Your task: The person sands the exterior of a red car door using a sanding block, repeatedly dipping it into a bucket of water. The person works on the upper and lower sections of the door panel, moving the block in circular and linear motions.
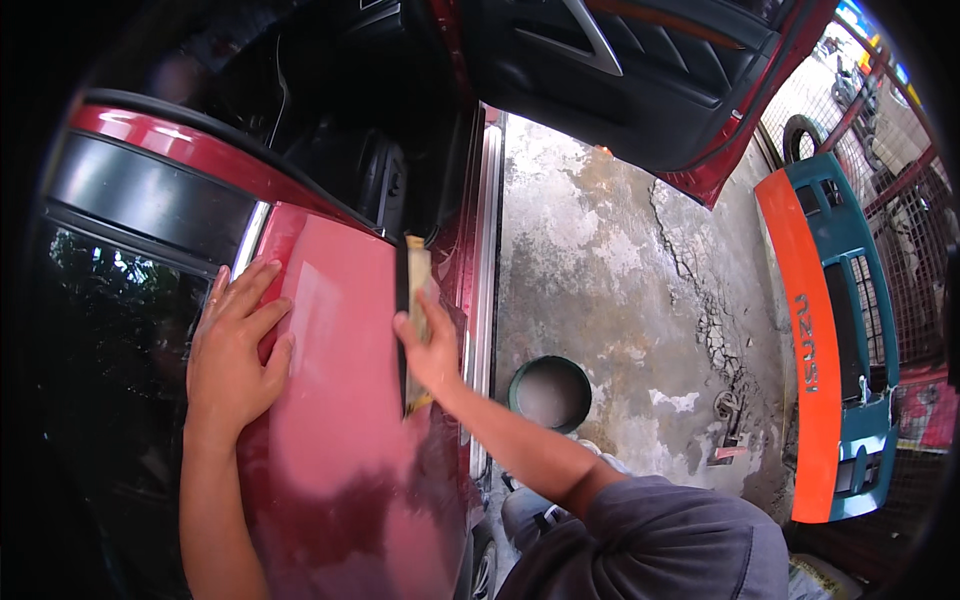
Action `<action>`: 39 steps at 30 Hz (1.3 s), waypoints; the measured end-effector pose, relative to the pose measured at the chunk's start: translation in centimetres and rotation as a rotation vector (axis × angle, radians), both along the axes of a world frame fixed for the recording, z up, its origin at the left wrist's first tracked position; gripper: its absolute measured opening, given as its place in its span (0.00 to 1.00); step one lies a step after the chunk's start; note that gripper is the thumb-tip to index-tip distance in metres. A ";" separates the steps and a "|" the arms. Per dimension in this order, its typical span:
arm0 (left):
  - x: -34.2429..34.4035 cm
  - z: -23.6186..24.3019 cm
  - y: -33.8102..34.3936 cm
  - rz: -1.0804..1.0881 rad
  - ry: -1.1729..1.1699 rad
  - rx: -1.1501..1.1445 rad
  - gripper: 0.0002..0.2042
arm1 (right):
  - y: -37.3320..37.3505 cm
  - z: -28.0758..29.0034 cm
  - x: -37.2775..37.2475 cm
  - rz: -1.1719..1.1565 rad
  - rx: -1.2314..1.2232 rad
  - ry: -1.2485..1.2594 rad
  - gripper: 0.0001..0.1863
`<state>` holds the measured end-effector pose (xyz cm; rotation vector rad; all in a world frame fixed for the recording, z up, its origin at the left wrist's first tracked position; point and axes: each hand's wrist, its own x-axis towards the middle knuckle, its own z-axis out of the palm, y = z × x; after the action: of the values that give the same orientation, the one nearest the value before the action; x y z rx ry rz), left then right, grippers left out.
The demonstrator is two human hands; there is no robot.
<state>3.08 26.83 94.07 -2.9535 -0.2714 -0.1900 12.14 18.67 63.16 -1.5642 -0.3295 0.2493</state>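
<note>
— Sanding, by the look of it: the right hand (432, 350) has its fingers closed around a long sanding block (414, 320), held upright against the red door panel (340, 400), close to the panel's edge by the open doorway.

— And the other hand?

— The left hand (235, 345) lies flat on the same panel, fingers spread open and gripping nothing, just below the chrome window trim (252, 238).

— How far along would you say the work is?

— Partway, I judge. A broad stretch of the panel between the two hands looks dull and pale pink, as a rubbed-down surface would. The lower part, toward the bottom of the view, is darker and patchy, so it seems less worked. Whether the pale area is finished I cannot tell.

— What else is around?

— A round green bucket (550, 392) stands on the cracked concrete floor (620, 250) just beside the right forearm. Another car door (640, 70) hangs open above it, and an orange-and-teal bumper (825, 340) leans well apart at the right, by a wire fence.
</note>
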 end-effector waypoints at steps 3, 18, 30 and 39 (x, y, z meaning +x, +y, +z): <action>0.1 -0.2 -0.1 -0.020 0.005 0.008 0.16 | -1.7 -1.3 -0.2 0.020 0.031 -0.126 0.35; -0.1 0.2 0.1 -0.007 0.057 0.022 0.17 | 1.8 0.2 6.1 0.027 -0.061 0.463 0.34; 0.6 0.5 0.4 -0.032 0.073 0.049 0.16 | 2.4 -2.5 6.0 0.006 0.018 0.528 0.33; -0.4 0.0 0.5 -0.009 0.105 0.062 0.17 | -2.5 2.1 -4.8 -0.008 0.026 -0.255 0.37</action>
<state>2.68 27.35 94.07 -2.8921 -0.2336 -0.0436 7.39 16.22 65.26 -1.5733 -0.5227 0.0382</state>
